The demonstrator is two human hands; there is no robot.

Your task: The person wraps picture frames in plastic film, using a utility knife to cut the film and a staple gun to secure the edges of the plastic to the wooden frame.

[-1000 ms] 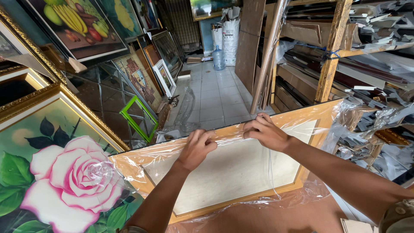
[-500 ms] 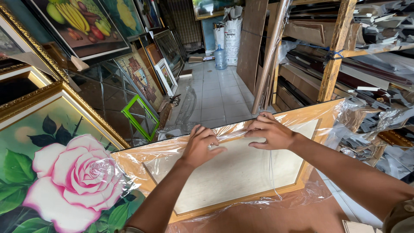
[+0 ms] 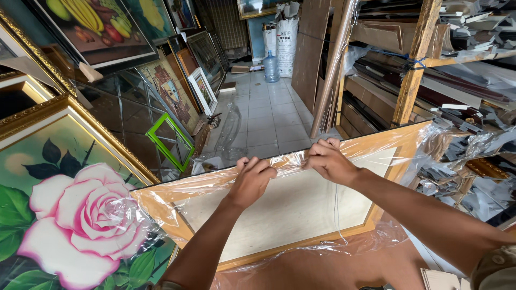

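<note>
A large picture frame (image 3: 172, 217) with a light wooden border and a pale backing lies tilted in front of me. Clear plastic wrap (image 3: 290, 161) covers it and bunches along its far edge. My left hand (image 3: 252, 180) is closed on the wrap at the middle of that far edge. Just to its right, my right hand (image 3: 327, 160) pinches the same bunched wrap. Loose film (image 3: 322, 258) hangs over the near edge of the frame.
A rose painting (image 3: 70, 215) in a gold frame leans at the left, with more framed pictures behind it. A green frame (image 3: 169, 140) stands on the tiled floor (image 3: 274, 115). Wooden shelving (image 3: 414, 70) with mouldings fills the right. A water bottle (image 3: 271, 67) stands far back.
Both hands have slid toward the frame's far edge and closed tighter on the plastic wrap, bunching it between them.
</note>
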